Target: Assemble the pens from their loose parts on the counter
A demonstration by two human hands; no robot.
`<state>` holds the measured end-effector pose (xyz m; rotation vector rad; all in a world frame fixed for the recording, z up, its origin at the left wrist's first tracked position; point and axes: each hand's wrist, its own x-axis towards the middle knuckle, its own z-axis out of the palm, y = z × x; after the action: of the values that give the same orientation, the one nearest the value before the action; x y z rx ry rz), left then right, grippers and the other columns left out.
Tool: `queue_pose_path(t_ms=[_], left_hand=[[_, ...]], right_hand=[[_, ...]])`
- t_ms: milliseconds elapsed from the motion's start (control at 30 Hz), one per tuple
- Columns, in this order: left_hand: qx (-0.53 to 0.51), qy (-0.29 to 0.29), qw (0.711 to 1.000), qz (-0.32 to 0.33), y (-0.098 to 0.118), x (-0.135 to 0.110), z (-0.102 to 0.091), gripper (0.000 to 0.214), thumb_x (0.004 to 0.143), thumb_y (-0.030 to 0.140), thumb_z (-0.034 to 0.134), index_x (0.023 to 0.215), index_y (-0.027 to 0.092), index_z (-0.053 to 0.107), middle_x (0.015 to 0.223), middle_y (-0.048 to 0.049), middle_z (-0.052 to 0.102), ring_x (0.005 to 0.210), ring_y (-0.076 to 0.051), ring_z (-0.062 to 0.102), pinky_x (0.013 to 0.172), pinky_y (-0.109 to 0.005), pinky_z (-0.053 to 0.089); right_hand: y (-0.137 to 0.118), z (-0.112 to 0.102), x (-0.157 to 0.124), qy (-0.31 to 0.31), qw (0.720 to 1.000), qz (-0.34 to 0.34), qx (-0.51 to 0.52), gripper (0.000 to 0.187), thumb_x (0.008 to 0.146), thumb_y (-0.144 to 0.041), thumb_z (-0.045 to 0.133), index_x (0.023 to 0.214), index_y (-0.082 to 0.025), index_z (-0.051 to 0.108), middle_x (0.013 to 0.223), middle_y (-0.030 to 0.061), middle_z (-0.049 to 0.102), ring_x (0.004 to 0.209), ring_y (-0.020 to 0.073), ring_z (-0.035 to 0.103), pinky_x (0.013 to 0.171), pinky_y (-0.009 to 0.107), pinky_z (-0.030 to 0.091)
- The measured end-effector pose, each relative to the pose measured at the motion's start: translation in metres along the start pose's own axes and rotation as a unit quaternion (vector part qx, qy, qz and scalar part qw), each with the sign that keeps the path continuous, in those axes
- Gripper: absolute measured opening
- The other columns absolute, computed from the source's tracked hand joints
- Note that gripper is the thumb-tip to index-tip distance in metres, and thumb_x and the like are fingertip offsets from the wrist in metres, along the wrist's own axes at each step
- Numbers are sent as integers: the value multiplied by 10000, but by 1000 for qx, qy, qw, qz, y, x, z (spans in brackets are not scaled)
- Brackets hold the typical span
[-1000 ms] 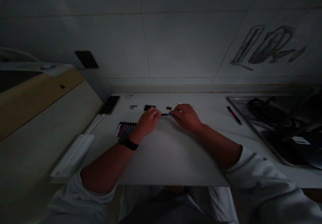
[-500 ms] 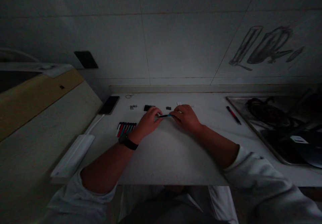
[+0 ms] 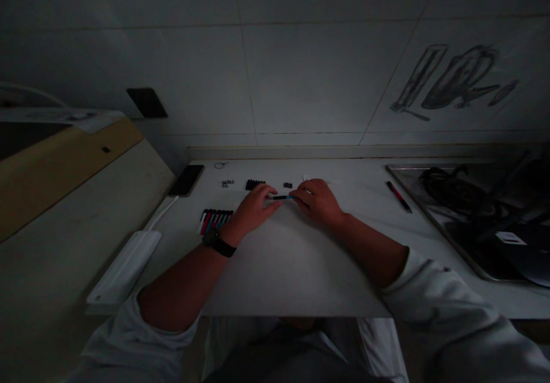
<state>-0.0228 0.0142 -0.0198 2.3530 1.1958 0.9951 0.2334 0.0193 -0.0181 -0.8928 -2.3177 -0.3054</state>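
Note:
A slim black and blue pen (image 3: 281,198) lies level just above the white table, stretched between my two hands. My right hand (image 3: 318,200) pinches its blue end with thumb and fingers. Around the dark end curl the fingers of my left hand (image 3: 256,206), thumb below and forefinger above; the exact contact there is hidden. Left of that hand lies a row of red, blue and black pen barrels (image 3: 216,221). Behind it sits a row of small black parts (image 3: 255,184). Small dark pieces (image 3: 287,185) rest between the hands, farther back.
Small metal parts (image 3: 227,183) and a thin ring (image 3: 220,165) lie at the back left, near a phone (image 3: 187,180). A white power strip (image 3: 124,265) runs along the left. On the right are a red and black pen (image 3: 399,196) and a metal tray (image 3: 433,219) with cables.
My left thumb has shifted slightly outward, away from the forefinger. The pen and my right hand stay in nearly the same place.

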Motion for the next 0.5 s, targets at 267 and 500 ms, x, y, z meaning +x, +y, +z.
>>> queue_pose_path(t_ms=[267,500], left_hand=[[-18,9,999,25,-1,-1,1,217,947,274,683,1135,197,606,1171,-81,608,1031,-197,633,946,-379,543],[-9,-7,1000,29,-3,0,2,186,1065,287,477,976,197,613,1110,-78,624,1087,-208,622,1018,-423,520]], right_hand=[[1,2,-1,-6,1000,-3,2,241,1051,-295,555,1162,-232,759,1016,94,710,937,228,593,898,396,388],[1,2,-2,-17,1000,-5,9,237,1043,-282,566,1169,-236,761,1042,97,712,958,235,593,906,403,392]])
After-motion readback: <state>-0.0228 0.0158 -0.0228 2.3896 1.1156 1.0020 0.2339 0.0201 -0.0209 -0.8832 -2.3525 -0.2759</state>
